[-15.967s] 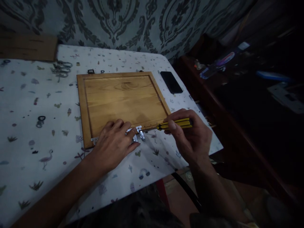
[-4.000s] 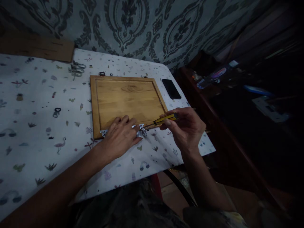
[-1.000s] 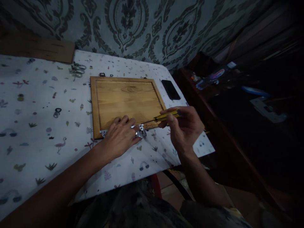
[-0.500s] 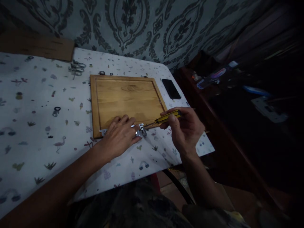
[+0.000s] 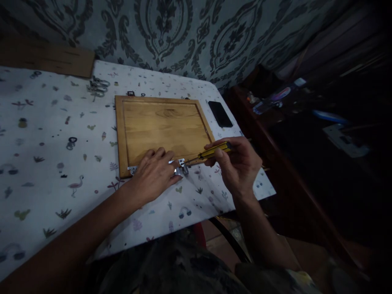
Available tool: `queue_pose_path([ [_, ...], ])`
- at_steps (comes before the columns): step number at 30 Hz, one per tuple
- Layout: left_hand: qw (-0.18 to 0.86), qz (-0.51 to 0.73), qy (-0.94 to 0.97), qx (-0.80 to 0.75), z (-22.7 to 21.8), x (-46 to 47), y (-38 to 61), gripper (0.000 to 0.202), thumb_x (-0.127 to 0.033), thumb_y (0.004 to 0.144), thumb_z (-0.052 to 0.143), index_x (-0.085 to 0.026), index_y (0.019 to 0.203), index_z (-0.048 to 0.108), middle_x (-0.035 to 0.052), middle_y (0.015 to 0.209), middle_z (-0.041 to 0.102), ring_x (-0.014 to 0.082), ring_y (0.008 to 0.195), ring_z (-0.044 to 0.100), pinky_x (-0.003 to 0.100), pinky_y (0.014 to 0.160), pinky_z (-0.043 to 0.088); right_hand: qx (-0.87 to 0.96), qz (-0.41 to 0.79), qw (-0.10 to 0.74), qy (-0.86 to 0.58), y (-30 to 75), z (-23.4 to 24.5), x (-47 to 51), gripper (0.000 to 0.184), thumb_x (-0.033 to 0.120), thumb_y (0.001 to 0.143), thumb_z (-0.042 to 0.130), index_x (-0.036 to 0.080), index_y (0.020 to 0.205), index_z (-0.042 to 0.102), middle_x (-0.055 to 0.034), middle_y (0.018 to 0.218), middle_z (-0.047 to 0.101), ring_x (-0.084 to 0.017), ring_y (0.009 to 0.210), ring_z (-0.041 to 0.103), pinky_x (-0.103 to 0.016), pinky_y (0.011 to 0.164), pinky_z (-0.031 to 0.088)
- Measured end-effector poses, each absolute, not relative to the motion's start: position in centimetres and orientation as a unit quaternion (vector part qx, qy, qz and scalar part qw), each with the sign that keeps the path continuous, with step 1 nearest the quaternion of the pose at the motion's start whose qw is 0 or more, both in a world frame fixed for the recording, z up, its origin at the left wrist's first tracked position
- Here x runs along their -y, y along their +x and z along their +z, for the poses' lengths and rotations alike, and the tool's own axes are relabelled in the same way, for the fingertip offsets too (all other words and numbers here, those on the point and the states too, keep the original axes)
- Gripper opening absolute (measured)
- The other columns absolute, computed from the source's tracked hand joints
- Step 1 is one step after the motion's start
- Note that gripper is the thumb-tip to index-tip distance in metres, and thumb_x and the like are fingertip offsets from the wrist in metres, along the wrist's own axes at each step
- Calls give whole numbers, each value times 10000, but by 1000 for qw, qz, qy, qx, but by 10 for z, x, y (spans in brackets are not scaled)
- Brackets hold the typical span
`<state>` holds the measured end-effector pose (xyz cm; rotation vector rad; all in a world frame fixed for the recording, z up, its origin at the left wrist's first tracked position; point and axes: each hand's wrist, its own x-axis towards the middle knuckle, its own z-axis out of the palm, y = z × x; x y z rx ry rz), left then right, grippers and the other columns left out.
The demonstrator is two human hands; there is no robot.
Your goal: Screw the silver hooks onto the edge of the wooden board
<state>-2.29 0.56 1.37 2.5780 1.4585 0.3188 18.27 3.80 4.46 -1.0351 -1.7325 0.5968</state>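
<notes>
A framed wooden panel (image 5: 162, 126) lies flat on a table under a patterned white cloth (image 5: 45, 163). My left hand (image 5: 153, 175) rests palm down on the panel's near edge, fingers together, pressing on a metal hinge (image 5: 182, 166) fixed there. A second metal fitting (image 5: 132, 169) shows at the panel's near left corner. My right hand (image 5: 237, 163) is closed round a yellow-and-black screwdriver (image 5: 212, 151), held nearly level. Its thin shaft points left and its tip sits at the hinge.
A black phone (image 5: 219, 114) lies right of the panel. Loose metal hardware (image 5: 97, 86) sits at the back beside a brown board (image 5: 49, 61). The table's edge falls off at right, next to a dark cabinet with clutter (image 5: 275, 98). A patterned wall stands behind.
Hardly anything has shifted in the last second. The screwdriver handle has turned and tilted slightly in my right hand, its tip staying at the hinge. My left hand keeps its place.
</notes>
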Motion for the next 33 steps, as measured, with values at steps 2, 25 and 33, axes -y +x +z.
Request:
queue_pose_path([
  [2, 83, 107, 863, -486, 14, -6, -23, 318, -422, 951, 599, -189, 1147, 692, 80, 1062, 637, 274, 1081, 541, 418, 924, 419, 704, 270, 505, -420, 182, 47, -39, 221, 389, 879, 713, 211, 924, 591, -9, 847, 756, -95, 480, 651, -222, 432, 549],
  [25, 74, 103, 864, -488, 16, -6, -22, 291, -418, 950, 603, -189, 1107, 690, 73, 1042, 641, 262, 1063, 553, 402, 918, 427, 714, 281, 507, -393, 183, 47, -40, 159, 354, 871, 727, 212, 928, 681, 4, 826, 744, -85, 464, 649, -198, 410, 518],
  [33, 82, 108, 863, -486, 13, -6, -23, 289, -409, 959, 587, -181, 1098, 698, 79, 1062, 640, 275, 1084, 551, 427, 931, 428, 702, 248, 532, -403, 178, 45, -41, 257, 406, 822, 765, 202, 835, 609, 36, 670, 675, -94, 422, 632, -184, 370, 514],
])
